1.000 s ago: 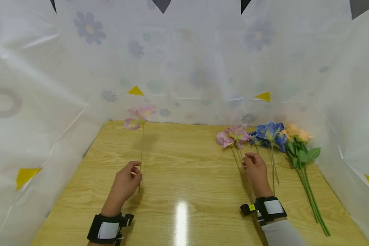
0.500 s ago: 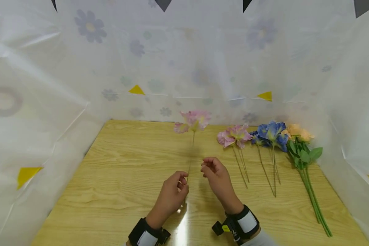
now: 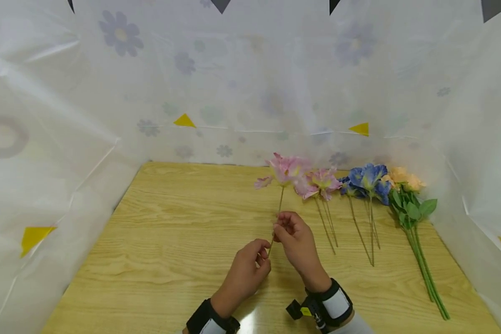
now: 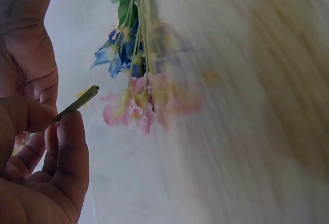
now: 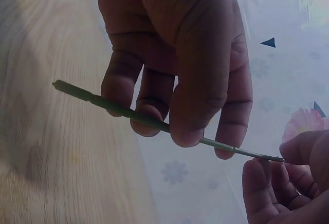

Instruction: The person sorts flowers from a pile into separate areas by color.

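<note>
A single pink flower [image 3: 288, 170] is held up over the table on a thin stem, its bloom overlapping the lying pink flowers in the head view. My left hand [image 3: 246, 266] pinches the stem near its lower end between thumb and fingers. Just above it, my right hand [image 3: 297, 246] pinches the same stem with thumb and forefinger. In the left wrist view the cut end of the stem [image 4: 79, 103] sticks out past my left fingertips. The right wrist view shows the stem [image 5: 110, 106] running across my left fingers to my right fingertips [image 5: 300, 149].
To the right lie pink flowers [image 3: 324, 183], blue flowers [image 3: 369, 178] and peach flowers [image 3: 405, 180] with green leaves, stems toward me. The wooden table [image 3: 171, 222] is enclosed by pale plastic sheeting [image 3: 250, 83] at the back and both sides.
My left hand has carried the pink flower rightward from the table's left side. My right hand has moved left from beside the lying flowers and taken hold of the stem.
</note>
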{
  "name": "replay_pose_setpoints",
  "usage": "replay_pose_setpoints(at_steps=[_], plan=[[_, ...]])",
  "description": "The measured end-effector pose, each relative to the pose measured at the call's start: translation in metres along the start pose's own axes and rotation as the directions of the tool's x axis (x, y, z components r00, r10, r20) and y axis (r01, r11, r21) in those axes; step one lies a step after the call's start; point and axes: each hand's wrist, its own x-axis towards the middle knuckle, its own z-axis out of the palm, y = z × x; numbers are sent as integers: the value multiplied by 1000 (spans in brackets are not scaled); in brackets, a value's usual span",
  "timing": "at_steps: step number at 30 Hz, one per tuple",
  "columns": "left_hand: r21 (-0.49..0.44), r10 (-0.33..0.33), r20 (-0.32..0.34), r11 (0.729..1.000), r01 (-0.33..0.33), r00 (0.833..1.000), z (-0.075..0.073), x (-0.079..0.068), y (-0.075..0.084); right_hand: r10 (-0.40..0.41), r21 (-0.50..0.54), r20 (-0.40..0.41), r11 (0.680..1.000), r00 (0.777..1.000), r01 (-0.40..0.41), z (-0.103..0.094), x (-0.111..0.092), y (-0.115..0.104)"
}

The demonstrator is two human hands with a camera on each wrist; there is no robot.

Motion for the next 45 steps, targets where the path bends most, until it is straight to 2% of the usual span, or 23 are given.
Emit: replay_pose_setpoints(at_steps=[6,10,13,16,20,22,26,30,33,37,42,45], plan=[[-6,-34,36,999,34,999,2,-1,-1,34,-100,-38,994,999,-37,-10,5,2],[9,-59,20,998,59,998,-1,-5,-8,-21,-246,-124,969,992,-10,-35,16,5],[-11,-78,-3,997,78,997,-5,-7,-14,-104,-415,-196,910,975,13,-64,29,8],[-33,-91,-25,995,90,996,-9,-10,-20,-168,-561,-233,828,958,8,-96,46,13],[-39,-97,-38,995,95,995,-12,-12,-25,-174,-655,-231,755,957,-21,-134,68,26],[-41,-104,-37,994,102,994,-14,-12,-26,-155,-679,-219,733,963,-36,-148,77,35],[-53,-117,-35,992,115,993,-16,-13,-26,-75,-714,-179,696,981,-77,-164,90,49],[-66,-120,-27,991,118,992,-16,-14,-26,-11,-775,-113,627,994,-81,-168,94,59],[-69,-114,-26,991,112,993,-15,-14,-27,-6,-819,-59,572,998,-45,-168,96,65],[-69,-105,-20,992,103,994,-13,-13,-29,24,-829,-40,557,999,-47,-172,96,75],[-62,-106,-12,993,105,994,-13,-12,-28,102,-803,-45,588,994,-97,-178,93,85],[-55,-102,-12,993,101,995,-11,-12,-28,148,-781,-64,608,987,-142,-179,86,81]])
